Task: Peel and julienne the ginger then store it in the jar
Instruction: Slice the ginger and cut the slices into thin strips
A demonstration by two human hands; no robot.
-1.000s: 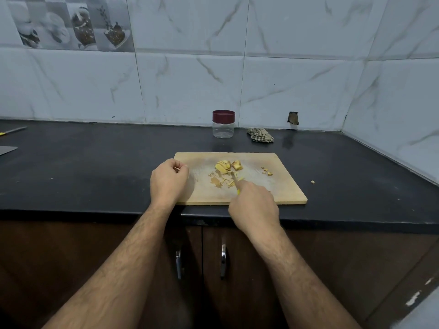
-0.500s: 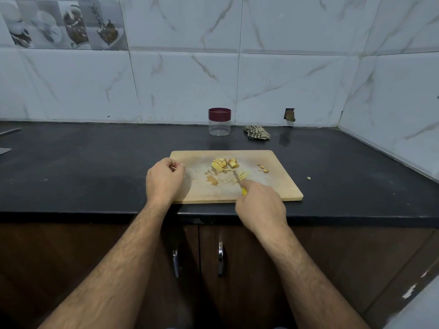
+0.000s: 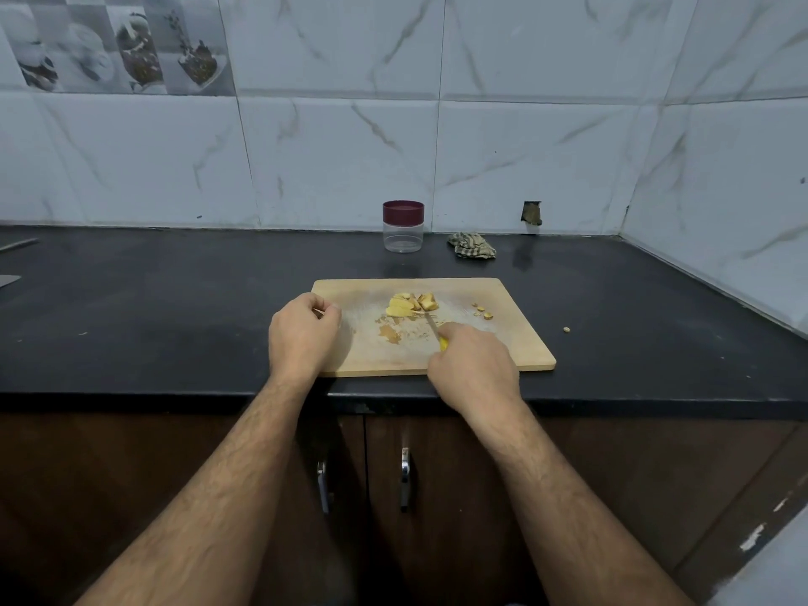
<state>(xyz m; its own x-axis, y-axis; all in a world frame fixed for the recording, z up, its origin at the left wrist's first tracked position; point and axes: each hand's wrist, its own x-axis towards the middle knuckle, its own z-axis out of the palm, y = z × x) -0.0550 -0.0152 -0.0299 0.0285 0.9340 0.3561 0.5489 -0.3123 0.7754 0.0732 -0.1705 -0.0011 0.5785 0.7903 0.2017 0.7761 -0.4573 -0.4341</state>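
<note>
Mid-julienne: right hand [image 3: 474,369] gripping knife [image 3: 433,329], tip nearing ginger [image 3: 411,304]. Left hand [image 3: 302,334] curling, contents unclear. Next needing left steadying slices.

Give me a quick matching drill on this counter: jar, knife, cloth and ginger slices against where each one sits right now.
Things:
1. jar
2. knife
3. cloth
4. ginger slices

Places:
A. crumpled by the back wall, right of the jar
B. piled on the cutting board
C. gripped in the right hand
D. upright behind the board, maroon lid on

Pairs: 1-D, 2-C, 3-A, 4-B
</note>
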